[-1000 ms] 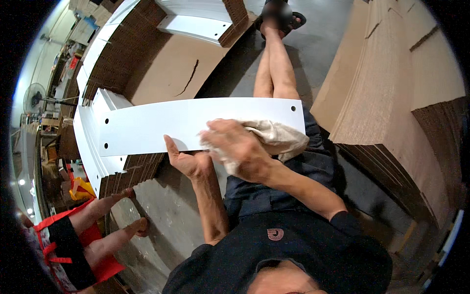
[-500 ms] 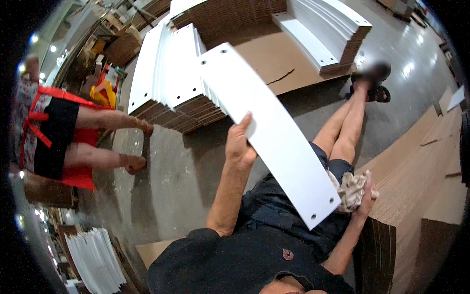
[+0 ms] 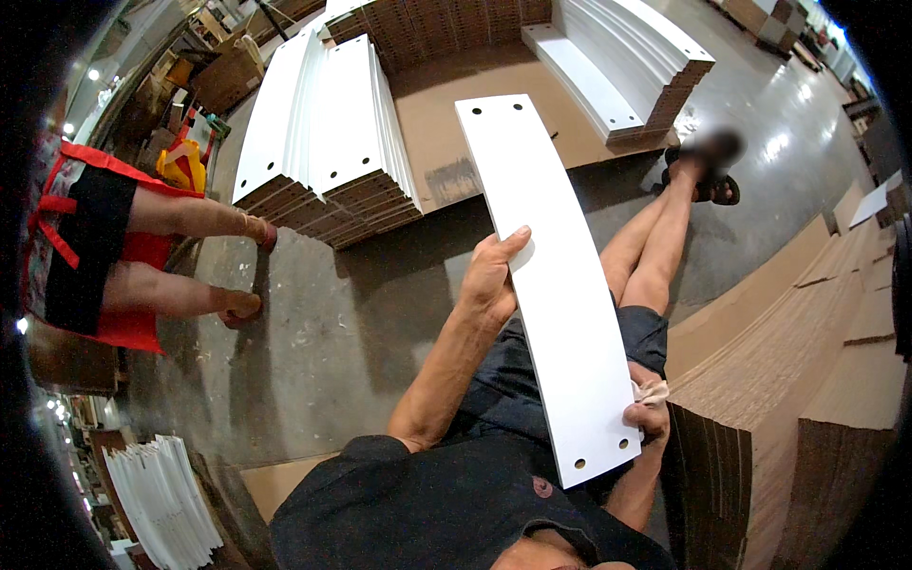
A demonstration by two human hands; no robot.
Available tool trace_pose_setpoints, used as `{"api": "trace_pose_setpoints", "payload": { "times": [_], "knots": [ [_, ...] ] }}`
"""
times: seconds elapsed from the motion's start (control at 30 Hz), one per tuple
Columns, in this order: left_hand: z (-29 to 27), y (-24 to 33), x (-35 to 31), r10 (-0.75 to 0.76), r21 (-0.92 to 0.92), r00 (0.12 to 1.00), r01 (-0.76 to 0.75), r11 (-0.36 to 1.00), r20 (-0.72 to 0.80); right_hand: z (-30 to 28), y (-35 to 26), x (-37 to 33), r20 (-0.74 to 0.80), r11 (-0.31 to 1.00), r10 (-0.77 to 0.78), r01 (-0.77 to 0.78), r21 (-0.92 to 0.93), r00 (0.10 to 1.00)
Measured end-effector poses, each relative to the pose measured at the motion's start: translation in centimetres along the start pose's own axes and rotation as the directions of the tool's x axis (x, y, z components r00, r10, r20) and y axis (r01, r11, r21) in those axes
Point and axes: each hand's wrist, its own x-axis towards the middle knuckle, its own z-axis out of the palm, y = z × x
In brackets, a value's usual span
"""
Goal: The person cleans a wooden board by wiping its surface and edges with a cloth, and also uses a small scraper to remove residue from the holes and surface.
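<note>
A long white panel (image 3: 551, 275) with two dark holes near each end lies tilted across my front. Gripping its left long edge is my left hand (image 3: 496, 271), the thumb on the white face and the other fingers out of sight underneath. My right hand (image 3: 651, 416) is closed on a crumpled pale rag (image 3: 650, 391) at the panel's lower right edge, near the end holes. The panel partly hides that hand and the rag.
Stacks of similar white panels (image 3: 351, 114) stand ahead on a brown cardboard sheet (image 3: 437, 114), with another stack (image 3: 636, 76) at far right. Brown boards (image 3: 760, 351) are piled on my right. A person in a red apron (image 3: 142, 247) stands at left. White sheets (image 3: 166, 503) stand lower left.
The panel has swung more upright, its near end shifting left and toward me. My right hand has brought the rag left and down, against the panel's edge. My left hand keeps its grip.
</note>
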Motion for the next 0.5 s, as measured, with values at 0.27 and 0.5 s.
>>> {"api": "trace_pose_setpoints", "payload": {
  "times": [0.27,0.5],
  "knots": [
    [1.4,-0.9,2.0,0.35,0.313,0.928,-0.373,0.873,0.13,3.8,-2.6,1.1,-0.094,0.825,-0.227,0.14,-0.547,0.969],
    [-0.7,-6.0,5.6,0.084,0.288,0.978,-0.138,0.947,0.192,11.1,-5.8,3.8,0.292,-0.049,-0.395,0.297,-0.954,0.871]
  ]
}}
